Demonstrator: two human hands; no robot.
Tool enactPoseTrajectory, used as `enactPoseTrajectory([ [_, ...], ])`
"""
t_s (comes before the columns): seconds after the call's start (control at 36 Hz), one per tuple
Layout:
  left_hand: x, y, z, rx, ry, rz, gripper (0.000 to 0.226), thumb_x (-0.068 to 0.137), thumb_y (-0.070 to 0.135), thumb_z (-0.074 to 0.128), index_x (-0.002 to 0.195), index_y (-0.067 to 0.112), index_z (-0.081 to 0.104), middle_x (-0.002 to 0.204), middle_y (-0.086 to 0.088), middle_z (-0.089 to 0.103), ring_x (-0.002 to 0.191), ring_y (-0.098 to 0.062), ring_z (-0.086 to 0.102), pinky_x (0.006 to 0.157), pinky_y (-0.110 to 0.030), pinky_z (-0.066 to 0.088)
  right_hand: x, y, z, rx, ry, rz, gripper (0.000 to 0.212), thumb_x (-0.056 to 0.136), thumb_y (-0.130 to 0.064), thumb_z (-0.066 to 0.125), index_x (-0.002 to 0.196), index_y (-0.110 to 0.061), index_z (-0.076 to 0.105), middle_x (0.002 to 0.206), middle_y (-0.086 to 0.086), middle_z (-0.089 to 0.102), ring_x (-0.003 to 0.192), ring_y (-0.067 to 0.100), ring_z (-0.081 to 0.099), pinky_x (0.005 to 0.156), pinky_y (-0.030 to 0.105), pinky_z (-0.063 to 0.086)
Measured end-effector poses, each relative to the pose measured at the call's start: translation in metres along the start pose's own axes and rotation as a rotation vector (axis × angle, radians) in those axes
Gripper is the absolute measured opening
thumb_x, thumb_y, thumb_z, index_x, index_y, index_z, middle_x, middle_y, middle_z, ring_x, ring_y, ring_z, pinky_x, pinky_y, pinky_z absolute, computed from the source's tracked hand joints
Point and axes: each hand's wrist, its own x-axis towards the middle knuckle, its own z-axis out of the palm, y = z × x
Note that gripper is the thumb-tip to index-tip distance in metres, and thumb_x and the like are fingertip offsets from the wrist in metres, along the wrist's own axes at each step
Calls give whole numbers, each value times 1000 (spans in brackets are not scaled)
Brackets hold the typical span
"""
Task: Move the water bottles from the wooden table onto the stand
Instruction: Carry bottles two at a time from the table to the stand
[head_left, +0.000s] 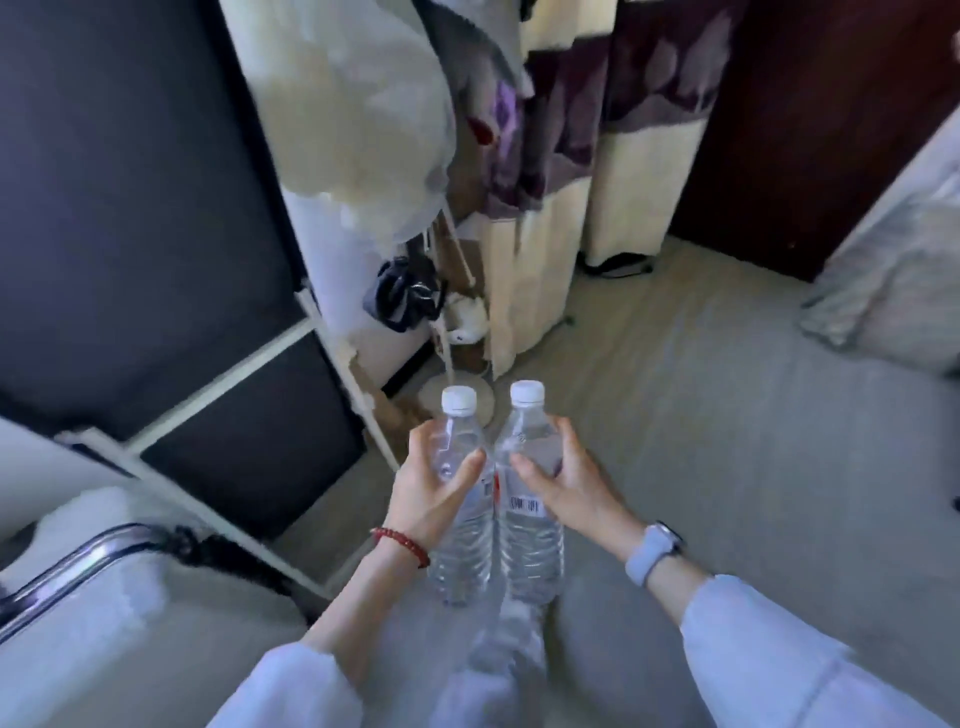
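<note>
Over the pale floor (701, 415), out in front of the person's body, two clear water bottles are held up in the air, one in each hand, each with a white cap on. Both stand roughly upright and side by side, their lower bodies touching or very nearly so. The left hand (434, 491) is wrapped around the left bottle (462, 540) at its upper half, thumb across the front; one string of red beads (401, 545) circles that wrist. The right hand (563, 480) is closed around the right bottle (530, 545), thumb on the near side just above a label with a barcode; one watch with a pale strap (652, 553) sits on that wrist. Both sleeves are light-coloured.

To the left stands a white-framed rack with dark panels (218, 364). Ahead, a white garment (353, 119) hangs beside curtains in cream and purple (597, 156). One small dark bundle (405, 296) hangs under the garment. A curved metal bar (78, 566) shows at lower left. The picture is blurred, so finer detail cannot be made out.
</note>
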Motion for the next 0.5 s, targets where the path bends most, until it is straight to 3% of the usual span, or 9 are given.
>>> enactPoseTrajectory([
  [0.08, 62, 23, 63, 4, -95, 23, 42, 77, 32, 67, 110, 25, 42, 101, 15, 50, 90, 0, 49, 65, 2, 30, 43, 31, -61, 15, 97, 66, 64, 64, -72, 52, 116, -37, 38, 105, -4, 67, 93, 19, 64, 81, 43, 52],
  [0.17, 122, 52, 129, 21, -183, 57, 53, 78, 30, 68, 121, 15, 43, 108, 7, 50, 98, -6, 48, 69, 2, 30, 78, 62, -129, -5, 211, 132, 45, 69, -66, 56, 104, -48, 36, 99, -15, 66, 91, 12, 64, 82, 39, 51],
  [0.22, 159, 76, 172, 40, -254, 90, 55, 78, 32, 67, 122, 13, 41, 108, 6, 51, 96, -8, 49, 72, -7, 32, 96, 82, -176, -25, 307, 179, 41, 71, -63, 57, 100, -56, 30, 87, -25, 64, 82, 4, 63, 74, 32, 50],
  [0.31, 207, 113, 236, 47, -362, 103, 58, 77, 38, 66, 124, 17, 39, 107, 6, 52, 93, -10, 52, 79, -23, 37, 112, 110, -243, -38, 422, 266, 43, 74, -58, 59, 105, -45, 31, 64, -30, 59, 61, -6, 56, 59, 24, 43],
  [0.42, 259, 163, 329, 69, -485, 189, 55, 75, 40, 66, 120, 20, 42, 105, 13, 52, 82, -7, 54, 78, -23, 38, 128, 152, -323, -3, 547, 379, 54, 76, -54, 60, 118, -32, 34, 89, -12, 66, 81, 17, 64, 76, 37, 50],
  [0.5, 291, 196, 405, 96, -552, 268, 53, 74, 38, 68, 118, 19, 44, 101, 12, 53, 78, -7, 55, 77, -23, 39, 143, 191, -380, 9, 606, 439, 58, 77, -52, 61, 123, -27, 34, 96, -4, 68, 87, 22, 65, 80, 42, 51],
])
